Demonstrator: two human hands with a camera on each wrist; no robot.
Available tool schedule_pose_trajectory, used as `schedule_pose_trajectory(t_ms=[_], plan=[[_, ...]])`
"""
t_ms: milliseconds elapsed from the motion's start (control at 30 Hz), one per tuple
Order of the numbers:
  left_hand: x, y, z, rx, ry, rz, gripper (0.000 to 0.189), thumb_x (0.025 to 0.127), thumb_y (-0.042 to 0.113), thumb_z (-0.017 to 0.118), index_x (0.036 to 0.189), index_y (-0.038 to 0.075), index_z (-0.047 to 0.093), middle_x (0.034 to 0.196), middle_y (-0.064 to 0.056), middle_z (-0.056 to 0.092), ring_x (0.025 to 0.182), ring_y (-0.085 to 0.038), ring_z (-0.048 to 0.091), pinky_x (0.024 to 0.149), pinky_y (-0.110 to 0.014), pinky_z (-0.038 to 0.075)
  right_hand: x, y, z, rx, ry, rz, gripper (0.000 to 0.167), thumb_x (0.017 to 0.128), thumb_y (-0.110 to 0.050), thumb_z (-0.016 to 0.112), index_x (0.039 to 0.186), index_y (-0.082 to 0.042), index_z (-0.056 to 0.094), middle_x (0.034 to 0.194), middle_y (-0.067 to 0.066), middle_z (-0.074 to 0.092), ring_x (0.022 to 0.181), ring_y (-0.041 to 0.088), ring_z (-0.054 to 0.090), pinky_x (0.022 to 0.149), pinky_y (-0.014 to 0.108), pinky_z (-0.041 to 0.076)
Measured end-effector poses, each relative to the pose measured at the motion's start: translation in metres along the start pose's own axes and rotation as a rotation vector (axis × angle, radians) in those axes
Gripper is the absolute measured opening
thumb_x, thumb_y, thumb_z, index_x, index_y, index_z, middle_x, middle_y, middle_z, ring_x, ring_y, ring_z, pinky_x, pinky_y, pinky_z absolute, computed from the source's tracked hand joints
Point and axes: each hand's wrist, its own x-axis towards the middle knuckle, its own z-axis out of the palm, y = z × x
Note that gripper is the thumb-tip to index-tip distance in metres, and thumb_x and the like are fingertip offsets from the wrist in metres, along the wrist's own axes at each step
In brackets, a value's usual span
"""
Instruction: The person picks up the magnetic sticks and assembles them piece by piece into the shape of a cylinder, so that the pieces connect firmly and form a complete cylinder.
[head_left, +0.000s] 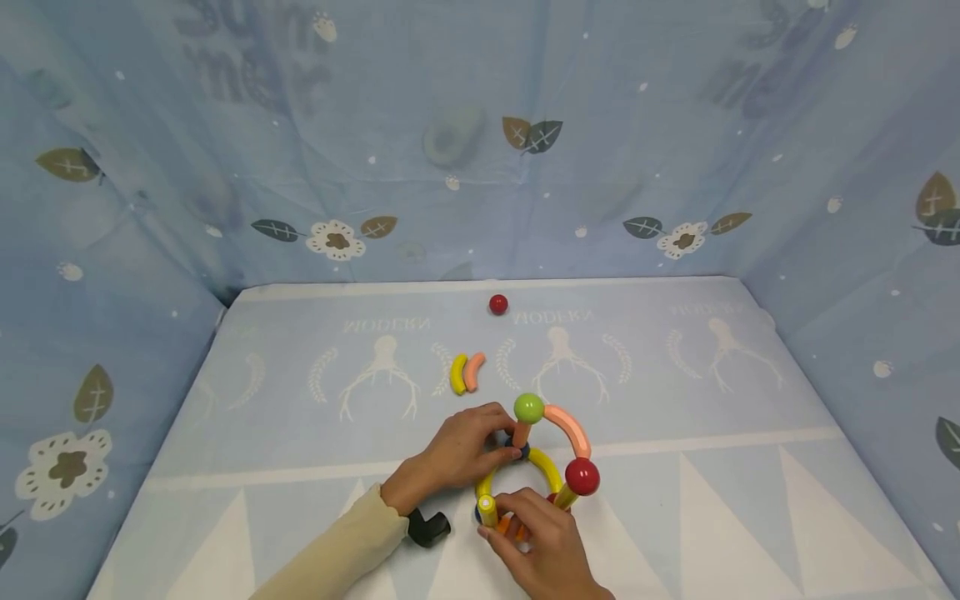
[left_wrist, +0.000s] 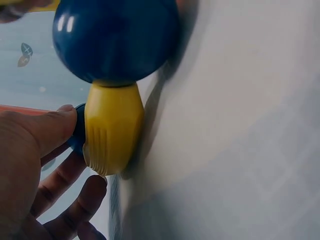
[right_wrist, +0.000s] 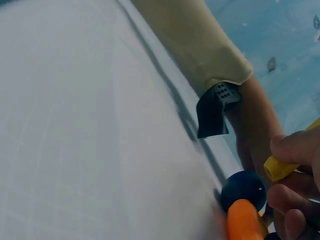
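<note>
A ball-and-stick building toy stands between my hands, its base a ring of curved yellow sticks (head_left: pixel 545 468), an orange stick (right_wrist: pixel 244 222) and coloured balls. My left hand (head_left: pixel 467 446) pinches a blue ball (left_wrist: pixel 79 131) at the ring's far side. With thumb and fingertips, my right hand (head_left: pixel 546 540) holds a straight yellow stick (right_wrist: pixel 281 168), its lower end close by the near blue ball (right_wrist: pixel 243 190). Above the ring, a green ball (head_left: pixel 528 408) tops a salmon upright, and a curved salmon stick (head_left: pixel 570 429) runs from it to a red ball (head_left: pixel 582 477) on a yellow upright.
Beyond the toy lie a loose curved yellow stick (head_left: pixel 458 374) and a salmon one (head_left: pixel 473 372), side by side. Farther back sits a loose red ball (head_left: pixel 498 304) near the table's far edge. A black wrist device (head_left: pixel 429 529) hangs below my left wrist. Patterned curtains (head_left: pixel 480 192) enclose the table.
</note>
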Motion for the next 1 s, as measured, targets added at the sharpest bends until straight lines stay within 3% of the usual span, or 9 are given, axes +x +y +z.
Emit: schedule_pose_trajectory(t_ms=[400, 733, 1000], plan=[[0.0002, 0.0006, 0.0007, -0.010, -0.003, -0.002, 0.019, 0.090, 0.035, 0.073, 0.102, 0.021, 0.069, 0.097, 0.009, 0.061, 0.080, -0.007, 0.056, 0.068, -0.021, 0.044, 0.0003, 0.0038, 0.0063, 0.009, 0.059, -0.022, 0.045, 0.072, -0.003, 0.087, 0.110, -0.012, 0.065, 0.092, -0.006, 0.062, 0.062, -0.001, 0.052, 0.055, 0.011, 0.044], [-0.0002, 0.0016, -0.0005, -0.028, 0.004, 0.002, 0.017, 0.090, 0.033, 0.073, 0.102, 0.022, 0.069, 0.097, 0.009, 0.061, 0.080, -0.007, 0.055, 0.068, -0.020, 0.045, 0.0021, 0.0019, 0.0077, -0.081, -0.005, -0.016, 0.040, 0.076, -0.007, 0.085, 0.110, -0.011, 0.065, 0.098, -0.007, 0.062, 0.064, 0.002, 0.051, 0.059, 0.009, 0.042], [0.0001, 0.0038, -0.0008, -0.035, 0.002, -0.006, 0.018, 0.090, 0.032, 0.073, 0.103, 0.020, 0.070, 0.096, 0.009, 0.062, 0.079, -0.008, 0.056, 0.067, -0.020, 0.045, 0.0036, -0.0003, 0.0072, -0.091, 0.016, -0.025, 0.037, 0.077, -0.011, 0.085, 0.110, -0.013, 0.066, 0.098, -0.008, 0.061, 0.065, 0.000, 0.051, 0.058, 0.009, 0.042]])
